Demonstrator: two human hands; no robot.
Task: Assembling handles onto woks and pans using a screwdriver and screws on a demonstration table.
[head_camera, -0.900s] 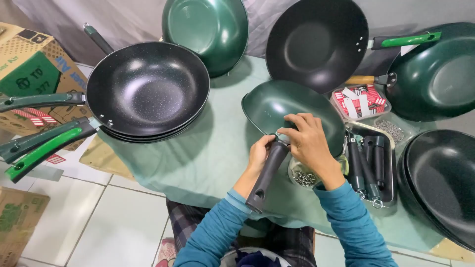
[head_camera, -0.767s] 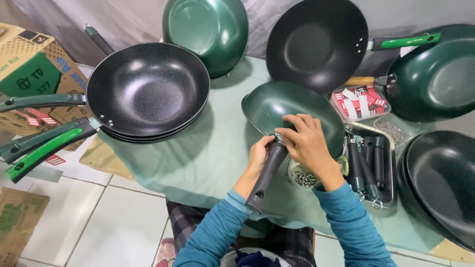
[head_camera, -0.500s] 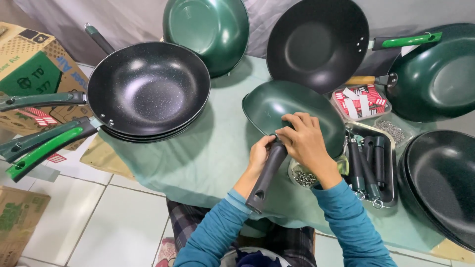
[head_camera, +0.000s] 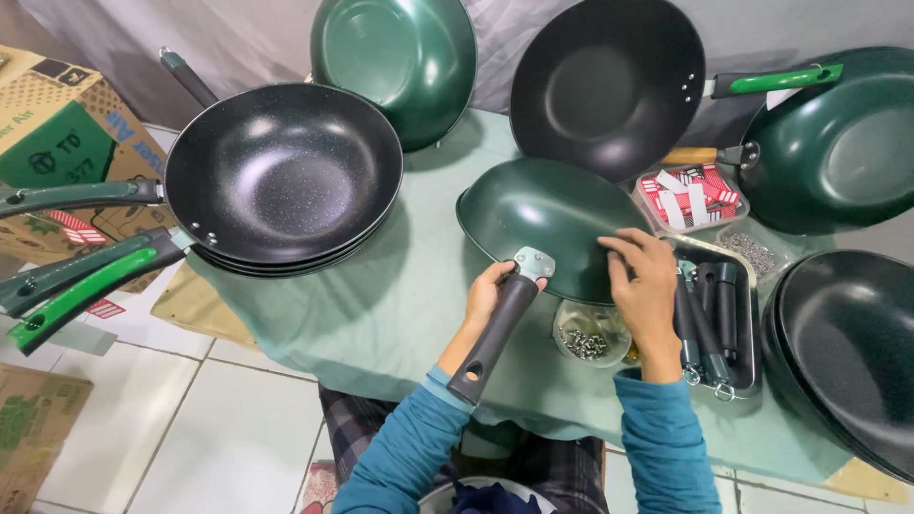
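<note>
A dark green pan body (head_camera: 547,221) lies upside down on the green-covered table (head_camera: 381,314) in front of me. My left hand (head_camera: 488,295) grips a dark grey handle (head_camera: 495,328) and presses its metal bracket (head_camera: 533,263) against the pan's rim. My right hand (head_camera: 643,286) rests with spread fingers on the pan's near right side, holding nothing that I can see. Just below the pan sits a small clear bowl of screws (head_camera: 590,338).
A stack of black woks with green handles (head_camera: 281,176) stands at left. More pans lean at the back (head_camera: 400,57), (head_camera: 609,81) and right (head_camera: 843,138), (head_camera: 847,347). A metal tray of spare handles (head_camera: 714,319), a box of red-and-white tags (head_camera: 690,195) and cardboard boxes (head_camera: 57,143) surround the spot.
My right hand has come off the handle's bracket end and moved right onto the pan body. The left hand still holds the handle against the rim.
</note>
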